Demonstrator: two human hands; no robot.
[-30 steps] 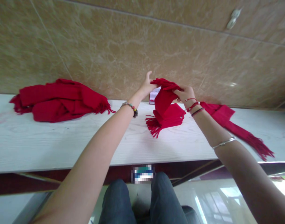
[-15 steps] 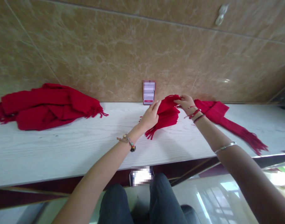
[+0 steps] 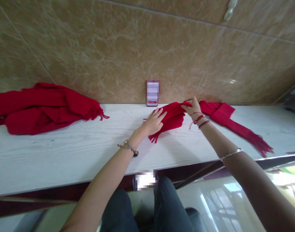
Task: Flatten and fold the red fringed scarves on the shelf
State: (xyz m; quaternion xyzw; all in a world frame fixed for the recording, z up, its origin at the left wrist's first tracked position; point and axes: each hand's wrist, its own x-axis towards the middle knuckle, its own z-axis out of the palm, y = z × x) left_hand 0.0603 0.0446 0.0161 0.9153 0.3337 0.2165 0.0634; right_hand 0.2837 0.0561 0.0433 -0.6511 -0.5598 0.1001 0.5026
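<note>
On the white table (image 3: 77, 154), the folded scarf (image 3: 172, 110) looks light and limp, best held by its folds: left hand (image 3: 155, 122) spread flat on it, right hand (image 3: 192, 105) pinching its far end.

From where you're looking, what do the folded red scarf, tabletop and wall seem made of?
Folded red scarf: matte cloth, perhaps wool or acrylic, given soft folds, fringe. Tabletop: white laminate or painted wood, judging by grain lines. Wall: polished brown stone or tile, from its veining and seams.

Folded scarf (image 3: 172, 112) on white table (image 3: 65, 154)
</note>
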